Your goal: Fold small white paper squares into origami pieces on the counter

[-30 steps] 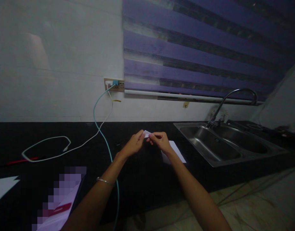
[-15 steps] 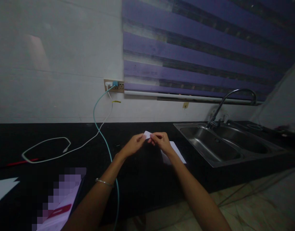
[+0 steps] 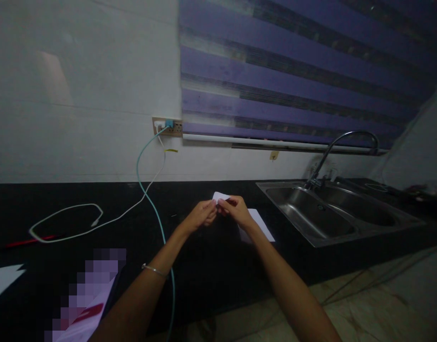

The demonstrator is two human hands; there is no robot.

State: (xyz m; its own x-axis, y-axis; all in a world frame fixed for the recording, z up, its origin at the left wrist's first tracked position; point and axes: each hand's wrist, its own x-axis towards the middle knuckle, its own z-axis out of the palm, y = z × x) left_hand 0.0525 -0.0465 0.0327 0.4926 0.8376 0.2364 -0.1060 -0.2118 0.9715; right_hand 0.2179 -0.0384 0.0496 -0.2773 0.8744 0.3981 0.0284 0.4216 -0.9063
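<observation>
A small white piece of paper [image 3: 221, 195] is pinched between my two hands, above the black countertop. My left hand [image 3: 203, 213] is closed on its left side, thumb on top and fingers curled under. My right hand [image 3: 237, 209] grips it from the right, its thumb pressed on the near edge close to my left thumb. Under my right wrist, a larger white sheet of paper [image 3: 261, 225] lies on the counter, partly hidden by the forearm. Whether the small piece is folded I cannot tell.
To the right is a double steel sink [image 3: 312, 240] with a curved faucet [image 3: 346, 135]. A teal cable [image 3: 157, 213] and a white cable [image 3: 67, 239] run from the wall socket [image 3: 177, 127]. At left lie a red pen-like object [image 3: 26, 241], white sheets [image 3: 4, 280] and a lit, pixelated screen [image 3: 93, 297].
My right thumb has moved left along the paper, nearer my left thumb. My left fingers have curled in more, and the paper has turned so more of it shows above the thumbs.
</observation>
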